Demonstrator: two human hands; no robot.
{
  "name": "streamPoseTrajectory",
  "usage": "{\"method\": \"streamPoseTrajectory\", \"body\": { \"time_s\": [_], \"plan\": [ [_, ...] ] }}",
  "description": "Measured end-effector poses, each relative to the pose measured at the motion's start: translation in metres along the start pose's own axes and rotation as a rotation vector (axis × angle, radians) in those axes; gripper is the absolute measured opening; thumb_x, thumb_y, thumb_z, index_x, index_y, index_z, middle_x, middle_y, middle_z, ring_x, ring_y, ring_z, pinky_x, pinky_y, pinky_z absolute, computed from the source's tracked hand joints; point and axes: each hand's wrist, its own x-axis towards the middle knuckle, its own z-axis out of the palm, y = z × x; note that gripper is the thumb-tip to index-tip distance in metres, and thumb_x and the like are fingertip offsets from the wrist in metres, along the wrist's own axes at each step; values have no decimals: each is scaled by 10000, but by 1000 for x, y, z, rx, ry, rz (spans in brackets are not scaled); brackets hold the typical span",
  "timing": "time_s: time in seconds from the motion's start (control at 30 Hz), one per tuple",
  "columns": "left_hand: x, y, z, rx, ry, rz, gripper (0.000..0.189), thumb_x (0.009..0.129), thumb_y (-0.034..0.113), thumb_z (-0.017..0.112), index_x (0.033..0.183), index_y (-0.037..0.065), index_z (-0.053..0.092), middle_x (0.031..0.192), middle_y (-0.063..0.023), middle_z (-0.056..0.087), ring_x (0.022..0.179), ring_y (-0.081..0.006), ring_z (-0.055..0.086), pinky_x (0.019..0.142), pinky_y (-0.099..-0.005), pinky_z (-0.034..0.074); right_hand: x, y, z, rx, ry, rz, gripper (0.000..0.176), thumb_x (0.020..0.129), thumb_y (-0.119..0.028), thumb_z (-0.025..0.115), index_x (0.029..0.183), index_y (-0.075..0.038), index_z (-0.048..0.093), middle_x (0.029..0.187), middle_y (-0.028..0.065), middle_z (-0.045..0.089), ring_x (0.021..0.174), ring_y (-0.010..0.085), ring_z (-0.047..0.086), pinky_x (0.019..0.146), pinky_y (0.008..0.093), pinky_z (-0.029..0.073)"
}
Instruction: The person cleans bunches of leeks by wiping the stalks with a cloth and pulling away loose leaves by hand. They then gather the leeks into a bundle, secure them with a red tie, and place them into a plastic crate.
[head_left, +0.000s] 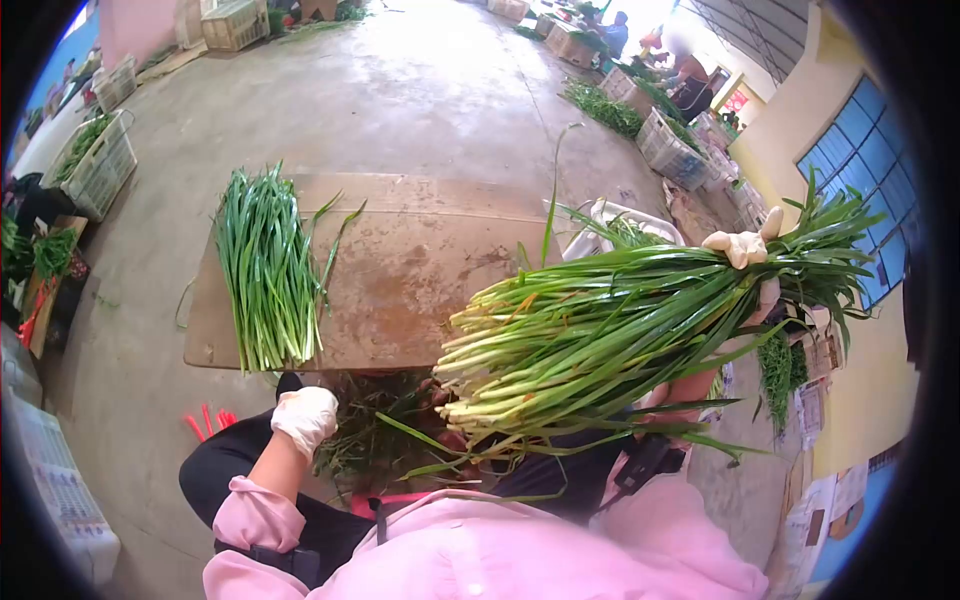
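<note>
My right hand (742, 248), in a pale glove, grips a large bunch of garlic chives (600, 320) round its leafy part. The bunch is held up at the right, its whitish stalk ends pointing left over the board's front right corner. My left hand (306, 416), in a white glove, is low by my knee, just in front of the board; its fingers are mostly hidden. A second, neater pile of garlic chives (270, 275) lies on the left side of the brown board (400, 280), stalk ends toward me.
Loose green scraps (370, 430) lie below the board's front edge. Red strips (210, 420) are on the floor at left. A white basket (605, 215) with greens stands behind the held bunch. Crates of greens (105, 165) line both sides; a person (690, 80) sits far right.
</note>
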Motion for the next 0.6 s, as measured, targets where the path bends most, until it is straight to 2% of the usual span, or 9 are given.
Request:
{"method": "streamPoseTrajectory", "body": {
  "time_s": [0.07,0.17,0.23,0.27,0.33,0.4,0.47,0.57,0.6],
  "plan": [
    [-19,23,-42,-35,-1,-45,439,818,459,683,1036,85,755,1040,-179,729,1027,-332,696,860,-462,539,1,0,-5,20,-45,22,632,933,-108,612,1522,-52,389,960,-24,603,855,114,518,1028,298,388],
    [-14,52,-84,-441,272,404,351,949,365,615,1083,57,717,985,-206,714,953,-348,680,838,-435,534,1,9,-4,80,-137,59,628,946,-120,606,1528,-60,380,940,-9,597,815,126,521,971,311,397],
    [23,62,-66,-315,1018,1038,360,998,335,556,1252,95,639,1139,-149,681,1016,-360,645,896,-414,514,10,22,-1,160,-296,74,615,975,-150,583,1541,-67,357,947,18,600,795,150,541,929,344,398],
    [10,89,-98,-804,261,542,398,1003,387,549,1285,118,632,1116,-156,681,1036,-336,641,950,-372,490,11,29,2,198,-366,84,610,989,-165,572,1547,-70,345,951,31,602,784,161,551,908,361,399],
    [78,111,-75,-655,347,532,451,1006,420,549,1299,84,617,1115,-139,682,1034,-305,636,963,-356,479,11,42,10,264,-415,68,655,1014,-233,554,1582,-77,266,996,56,614,775,208,587,935,433,417],
    [84,128,-81,-735,357,544,488,1009,437,552,1301,49,604,1113,-115,680,1024,-263,630,954,-340,478,20,48,27,260,-487,76,494,1031,-201,515,1476,-63,350,980,74,606,752,223,617,918,443,420],
    [27,142,-113,-1044,281,575,508,1014,436,556,1294,13,593,1112,-84,676,1004,-208,626,924,-325,488,26,53,36,319,-541,93,325,1034,-172,504,1319,-70,384,976,92,604,756,232,646,903,449,422],
    [43,142,-106,-1493,21,782,476,1018,392,572,1299,7,585,1111,-55,676,978,-155,627,901,-283,493,24,62,44,355,-513,38,352,1034,-163,508,1347,-66,381,971,92,610,751,231,647,893,448,425],
    [45,145,-103,-1741,-103,637,395,1026,319,573,1309,43,594,964,2,668,948,-110,627,825,-243,489,24,59,45,328,-504,48,354,1028,-127,510,1352,-66,380,930,83,604,738,225,646,888,446,428]
  ]
}}
